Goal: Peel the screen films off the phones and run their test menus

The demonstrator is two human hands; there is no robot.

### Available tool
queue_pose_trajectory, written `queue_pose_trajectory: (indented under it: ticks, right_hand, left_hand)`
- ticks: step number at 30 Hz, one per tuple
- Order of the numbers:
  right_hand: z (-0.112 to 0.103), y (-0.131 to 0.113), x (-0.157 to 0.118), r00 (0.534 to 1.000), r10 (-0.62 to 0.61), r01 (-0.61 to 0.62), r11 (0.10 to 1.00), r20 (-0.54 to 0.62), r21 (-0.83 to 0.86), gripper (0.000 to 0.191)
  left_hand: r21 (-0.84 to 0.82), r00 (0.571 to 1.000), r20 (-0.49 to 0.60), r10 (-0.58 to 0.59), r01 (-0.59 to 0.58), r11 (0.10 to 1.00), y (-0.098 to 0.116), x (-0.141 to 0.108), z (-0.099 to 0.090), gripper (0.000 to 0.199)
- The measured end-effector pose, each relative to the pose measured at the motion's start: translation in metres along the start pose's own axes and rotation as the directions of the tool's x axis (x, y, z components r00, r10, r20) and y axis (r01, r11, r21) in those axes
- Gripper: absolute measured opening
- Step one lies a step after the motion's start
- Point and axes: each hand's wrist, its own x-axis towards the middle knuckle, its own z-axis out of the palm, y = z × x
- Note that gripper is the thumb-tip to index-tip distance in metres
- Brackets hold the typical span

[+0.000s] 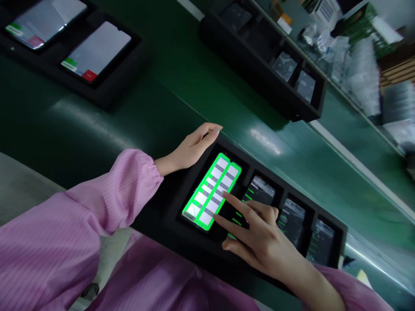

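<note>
A smartphone (pixel 212 192) with a bright green-and-white grid on its screen lies in the left compartment of a black tray (pixel 191 179). My right hand (pixel 259 235) is over the tray, fingers spread, with two fingertips at the lit screen's right side; whether they press it I cannot tell. My left hand (pixel 197 147) rests at the tray's upper left corner, fingers extended close together, the lower ones partly hidden. Beside the lit phone sits a dark-screened phone (pixel 261 188), partly covered by my right hand. Two more phones (pixel 292 218) with dark screens and green text fill the compartments further right.
Another black tray (pixel 121 82) at upper left holds phones (pixel 97 52) with pale screens. A long black tray (pixel 246 65) with dark phones stands across the green bench (pixel 171 86). Clear plastic packaging (pixel 359 73) and a green crate (pixel 365 26) are at upper right.
</note>
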Motion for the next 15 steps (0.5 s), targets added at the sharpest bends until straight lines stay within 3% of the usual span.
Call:
queue_pose_trajectory:
  ticks: [4, 11, 15]
  right_hand:
    - [0.001, 0.005, 0.006, 1.000, 0.016, -0.017, 0.997, -0.016, -0.070, 0.038]
    - [0.010, 0.006, 0.045, 1.000, 0.022, -0.022, 0.992, -0.004, -0.125, 0.044]
    - [0.005, 0.011, 0.042, 1.000, 0.010, -0.009, 0.994, 0.008, -0.112, 0.043]
  left_hand:
    - [0.017, 1.000, -0.012, 0.011, -0.010, 1.000, -0.002, 0.001, 0.000, 0.056]
    - [0.014, 1.000, -0.004, -0.012, 0.012, 1.000, 0.001, 0.000, -0.001, 0.051]
    - [0.001, 0.999, 0.002, -0.035, 0.035, 0.999, 0.002, -0.001, -0.001, 0.050]
